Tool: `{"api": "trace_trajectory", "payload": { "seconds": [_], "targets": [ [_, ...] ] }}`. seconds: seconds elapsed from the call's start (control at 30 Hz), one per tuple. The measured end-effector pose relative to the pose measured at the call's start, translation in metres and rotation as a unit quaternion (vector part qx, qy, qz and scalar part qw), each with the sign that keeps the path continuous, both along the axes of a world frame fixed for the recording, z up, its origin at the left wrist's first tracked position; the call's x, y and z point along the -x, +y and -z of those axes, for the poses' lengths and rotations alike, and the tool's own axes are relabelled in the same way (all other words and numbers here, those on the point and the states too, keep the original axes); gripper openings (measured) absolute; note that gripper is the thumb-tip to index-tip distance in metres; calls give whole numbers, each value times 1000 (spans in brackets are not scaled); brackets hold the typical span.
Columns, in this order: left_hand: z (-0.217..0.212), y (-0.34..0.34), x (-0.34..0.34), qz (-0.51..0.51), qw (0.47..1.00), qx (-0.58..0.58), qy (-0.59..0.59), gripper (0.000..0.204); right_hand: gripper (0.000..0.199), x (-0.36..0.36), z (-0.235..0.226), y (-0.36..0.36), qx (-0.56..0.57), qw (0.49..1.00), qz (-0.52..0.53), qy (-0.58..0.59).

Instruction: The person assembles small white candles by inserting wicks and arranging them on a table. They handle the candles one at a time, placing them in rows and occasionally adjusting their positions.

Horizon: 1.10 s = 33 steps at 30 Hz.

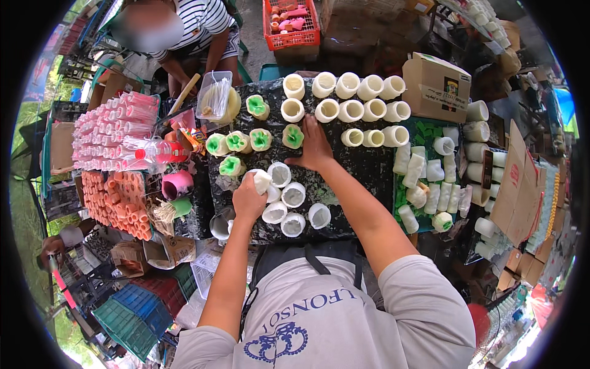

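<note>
My left hand is closed around a white wax-like cup at the near left of the dark worktable. Beside it stand several translucent white cups, their openings facing up. Farther off, my right hand rests on the table with its fingers stretched out and apart, holding nothing visible. It lies just right of a cream cup with green inside, and its fingertips come close to a hollow cream cup. More green-centred cups stand to the left, and rows of hollow cream cups to the right.
On the left are pink tubes, orange tubes and a bottle with a red cap. A clear tub holds thin white sticks. A tray of white and green pieces and a cardboard box stand right. Another person sits opposite.
</note>
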<state>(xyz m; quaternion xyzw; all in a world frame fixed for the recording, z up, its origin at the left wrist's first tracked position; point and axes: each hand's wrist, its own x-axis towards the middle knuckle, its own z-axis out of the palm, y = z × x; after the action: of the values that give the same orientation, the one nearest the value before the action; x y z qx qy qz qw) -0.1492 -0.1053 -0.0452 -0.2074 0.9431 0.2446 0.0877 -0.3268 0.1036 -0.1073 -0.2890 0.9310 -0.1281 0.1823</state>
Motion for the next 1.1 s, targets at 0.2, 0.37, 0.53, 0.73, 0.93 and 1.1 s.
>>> {"api": "trace_trajectory", "payload": {
  "seconds": [0.2,0.37,0.53,0.73,0.93,1.1],
  "targets": [
    [-2,0,-1,8,1000,-7,9,58,98,-60,2,67,99,991,-94,-6],
    [3,0,0,8,1000,-5,6,58,62,-63,-14,101,138,977,-119,-114],
    [0,1,-2,8,1000,11,-3,56,60,-18,-22,54,182,982,12,-48],
    [-6,5,6,18,999,20,-23,56,78,-2,26,24,119,989,-37,81],
    [-1,6,3,10,999,31,-19,56,79,-41,14,59,79,990,-111,33],
    [3,6,4,11,1000,24,-17,55,73,-69,0,91,88,975,-197,-58]
  ]
}}
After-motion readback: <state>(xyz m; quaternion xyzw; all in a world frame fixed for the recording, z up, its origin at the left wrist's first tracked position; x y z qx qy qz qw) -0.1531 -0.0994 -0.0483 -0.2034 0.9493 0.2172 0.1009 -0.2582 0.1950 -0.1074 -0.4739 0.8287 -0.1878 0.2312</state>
